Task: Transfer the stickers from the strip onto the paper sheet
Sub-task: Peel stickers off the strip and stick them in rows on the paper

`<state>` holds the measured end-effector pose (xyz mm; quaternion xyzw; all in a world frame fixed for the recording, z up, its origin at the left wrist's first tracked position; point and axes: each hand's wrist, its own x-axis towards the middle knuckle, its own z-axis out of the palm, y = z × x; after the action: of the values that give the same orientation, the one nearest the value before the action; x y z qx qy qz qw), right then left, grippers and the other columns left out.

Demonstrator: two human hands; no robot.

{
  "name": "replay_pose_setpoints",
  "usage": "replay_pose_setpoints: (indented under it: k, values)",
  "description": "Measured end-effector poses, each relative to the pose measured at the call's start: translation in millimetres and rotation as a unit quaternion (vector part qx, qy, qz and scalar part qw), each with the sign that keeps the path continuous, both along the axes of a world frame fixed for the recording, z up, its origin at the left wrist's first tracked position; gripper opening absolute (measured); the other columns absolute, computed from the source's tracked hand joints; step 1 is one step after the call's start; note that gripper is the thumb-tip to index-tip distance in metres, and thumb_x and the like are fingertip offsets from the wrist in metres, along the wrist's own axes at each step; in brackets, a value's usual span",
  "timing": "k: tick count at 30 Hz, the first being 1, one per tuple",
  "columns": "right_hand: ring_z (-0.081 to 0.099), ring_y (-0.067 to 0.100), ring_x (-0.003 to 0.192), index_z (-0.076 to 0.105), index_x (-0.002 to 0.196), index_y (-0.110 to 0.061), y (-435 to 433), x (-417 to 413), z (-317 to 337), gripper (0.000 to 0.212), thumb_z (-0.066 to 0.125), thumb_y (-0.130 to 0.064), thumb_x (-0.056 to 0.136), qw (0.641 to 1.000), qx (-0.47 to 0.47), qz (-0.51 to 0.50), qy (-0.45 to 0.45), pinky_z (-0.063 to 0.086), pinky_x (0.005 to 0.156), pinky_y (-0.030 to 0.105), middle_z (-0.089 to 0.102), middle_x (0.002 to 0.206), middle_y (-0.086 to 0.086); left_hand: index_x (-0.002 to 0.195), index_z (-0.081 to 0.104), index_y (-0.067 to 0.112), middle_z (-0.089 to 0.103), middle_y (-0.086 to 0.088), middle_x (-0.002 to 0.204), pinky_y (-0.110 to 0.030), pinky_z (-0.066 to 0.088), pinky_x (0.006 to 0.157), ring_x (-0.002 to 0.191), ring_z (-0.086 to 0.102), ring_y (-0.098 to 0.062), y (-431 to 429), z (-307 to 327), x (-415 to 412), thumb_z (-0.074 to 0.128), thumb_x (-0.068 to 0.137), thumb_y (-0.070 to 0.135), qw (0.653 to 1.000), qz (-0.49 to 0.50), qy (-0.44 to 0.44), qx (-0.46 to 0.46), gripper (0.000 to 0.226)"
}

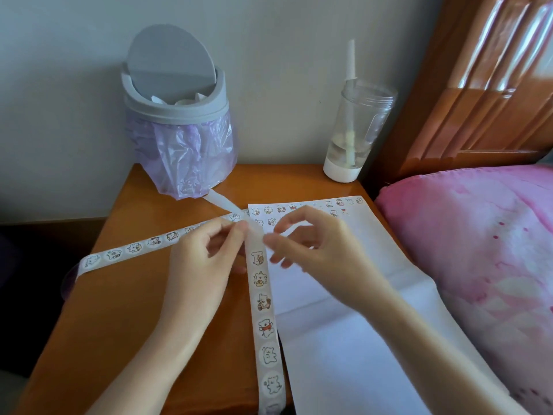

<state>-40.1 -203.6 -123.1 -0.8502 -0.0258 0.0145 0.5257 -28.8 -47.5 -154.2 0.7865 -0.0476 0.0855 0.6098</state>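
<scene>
Beside a pink bed (478, 235), the wooden table (119, 295) carried the paper sheet (344, 339), with the strip (263, 313) lying along its left edge. The left hand (200, 265) pinched the strip at its bend. The right hand (323, 247) curled its fingers (270, 241) at the strip's edge; whether they gripped a sticker was unclear. Being thin, limp and easily creased, each sticker looked best lifted by its rim.

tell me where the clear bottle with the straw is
In the head view the bottle stands at the back right corner of the table, beside the headboard, right of the bin and just beyond the paper sheet.
</scene>
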Motion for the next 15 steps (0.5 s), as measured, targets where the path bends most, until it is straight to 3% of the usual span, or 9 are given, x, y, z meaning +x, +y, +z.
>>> replay_pose_setpoints:
  k: [6,11,15]
  values:
    - [0.066,0.014,0.063,0.063,0.080,-0.019,12.6,-7.7,-4.3,0.011,0.072,-0.013,0.082,0.996,0.088,-0.001,0.011,0.049,0.050,0.020,0.073,0.073,0.004,0.082,0.070,0.018,0.071,0.003,0.074,-0.014,0.049,0.057,0.069,0.068,-0.014,1.0,-1.1,0.8,0.055,0.093,0.030,1.000,0.013,-0.017,0.005,0.021]
    - [0.061,0.004,0.053,0.067,0.080,-0.018,8.8,-8.2,-5.6,0.009,0.069,-0.010,0.085,0.997,0.079,-0.009,-0.023,0.048,0.050,0.017,0.073,0.073,0.003,0.080,0.070,0.013,0.072,-0.006,0.071,-0.039,0.059,0.066,0.066,0.070,-0.024,-1.3,2.5,-1.6,0.054,0.094,0.032,0.997,-0.027,0.035,-0.057,0.028]
    - [0.063,0.006,0.056,0.068,0.081,-0.015,6.4,-9.1,-6.8,0.009,0.067,-0.007,0.085,0.994,0.103,-0.003,-0.033,0.050,0.054,0.017,0.073,0.074,0.004,0.079,0.073,0.009,0.074,-0.008,0.071,-0.037,0.058,0.069,0.069,0.071,-0.027,-2.1,4.0,-0.6,0.056,0.092,0.029,0.991,-0.048,0.086,-0.088,0.030]
